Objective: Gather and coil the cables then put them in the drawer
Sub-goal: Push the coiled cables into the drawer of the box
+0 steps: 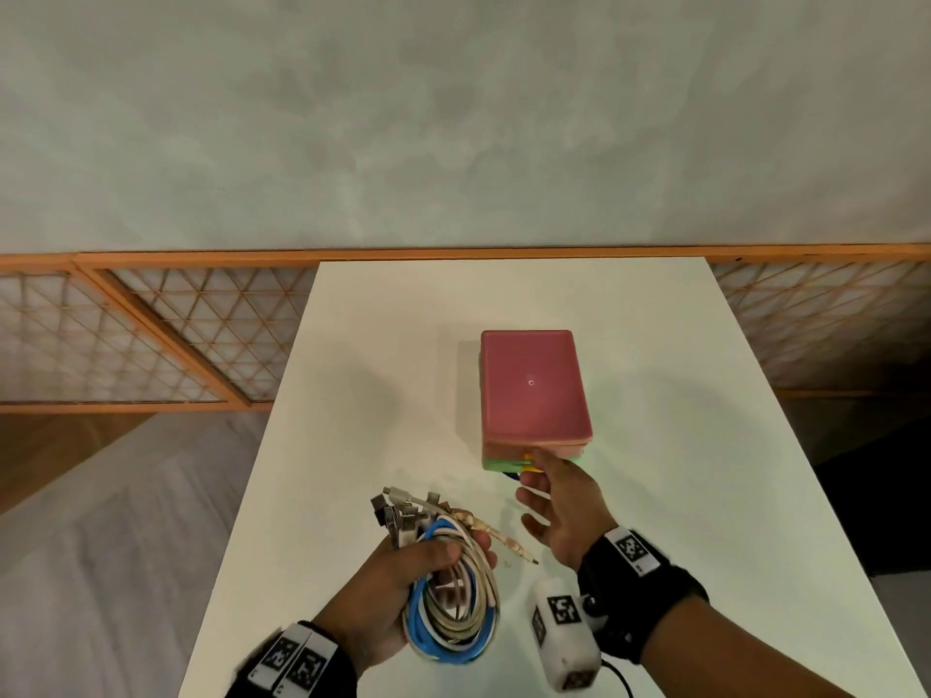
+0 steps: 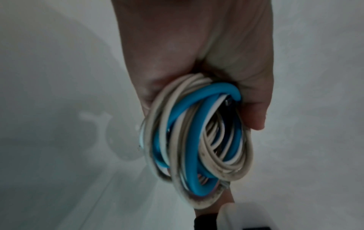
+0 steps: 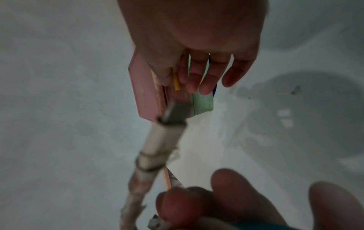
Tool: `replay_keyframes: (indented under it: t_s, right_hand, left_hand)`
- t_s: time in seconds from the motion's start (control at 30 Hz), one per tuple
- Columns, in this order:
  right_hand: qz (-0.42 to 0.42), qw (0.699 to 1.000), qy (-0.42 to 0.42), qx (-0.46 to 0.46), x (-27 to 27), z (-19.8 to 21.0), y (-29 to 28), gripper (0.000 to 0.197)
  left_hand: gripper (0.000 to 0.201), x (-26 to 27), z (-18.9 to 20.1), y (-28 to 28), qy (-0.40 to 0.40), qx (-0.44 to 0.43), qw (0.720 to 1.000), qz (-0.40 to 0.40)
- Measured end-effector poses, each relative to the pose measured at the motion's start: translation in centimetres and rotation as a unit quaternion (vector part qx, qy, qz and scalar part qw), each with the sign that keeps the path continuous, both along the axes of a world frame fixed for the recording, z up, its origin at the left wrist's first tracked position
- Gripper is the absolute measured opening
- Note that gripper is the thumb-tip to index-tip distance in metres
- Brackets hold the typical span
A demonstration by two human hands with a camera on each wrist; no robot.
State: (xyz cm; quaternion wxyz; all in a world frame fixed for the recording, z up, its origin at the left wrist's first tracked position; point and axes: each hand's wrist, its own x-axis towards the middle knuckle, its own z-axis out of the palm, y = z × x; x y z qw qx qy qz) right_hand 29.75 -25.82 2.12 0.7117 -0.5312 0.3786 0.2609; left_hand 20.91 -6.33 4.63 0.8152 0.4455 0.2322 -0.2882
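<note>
The left hand [image 1: 398, 596] has its grip curled round the coiled cables [image 1: 453, 596], blue and off-white loops with plugs bunched on top, held above the white surface [image 1: 680, 445]. The right hand [image 1: 559, 506], fingers spread and relaxed, reaches the front of the small drawer box [image 1: 531, 385]. Best to hook one handle [image 3: 176, 82], pull straight, and steady the light box against sliding.

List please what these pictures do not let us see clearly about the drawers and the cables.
- Drawer box, head view: its front is foreshortened and covered by the right hand; whether a drawer is open is unclear.
- Right wrist view: blur and fingers hide the handles.
- Coiled cables, left wrist view: the left hand covers their tops; the cable count is unclear.
</note>
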Motion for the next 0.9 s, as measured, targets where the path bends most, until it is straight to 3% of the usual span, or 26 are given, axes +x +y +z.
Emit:
replay_keyframes:
  t_s: [0.2,0.37,0.47,0.6,0.77,0.83,0.9]
  right_hand:
    - [-0.012,1.0,0.006,0.001,-1.6,0.2,-0.3,0.015]
    - [0.014,0.999,0.033,0.021,-6.2,-0.3,-1.8,0.009]
    - [0.018,0.998,0.05,0.022,-8.0,-0.8,-2.5,0.013]
    - [0.054,0.997,0.041,0.025,-8.9,-0.6,-2.7,0.026]
    - [0.116,0.992,0.034,0.042,-9.6,0.1,-2.4,0.03]
    - [0.087,0.996,-0.004,-0.023,-10.0,0.6,-3.0,0.027]
    - [-0.02,0.99,-0.083,-0.115,-10.4,1.7,-4.5,0.023]
  left_hand:
    - [0.034,0.1,0.7,-1.2,-0.04,0.028,0.998,-0.035]
    - [0.024,0.7,1.4,-2.4,-0.063,0.045,0.996,-0.041]
    - [0.016,1.1,1.5,-3.3,-0.067,0.056,0.995,-0.048]
    - [0.036,1.3,1.3,-4.5,-0.048,0.056,0.995,-0.064]
    - [0.022,1.7,1.4,-5.6,-0.037,0.062,0.993,-0.094]
    - [0.021,2.7,1.8,-6.0,-0.029,0.066,0.992,-0.106]
    - [0.019,3.7,2.2,-6.4,-0.022,0.069,0.991,-0.111]
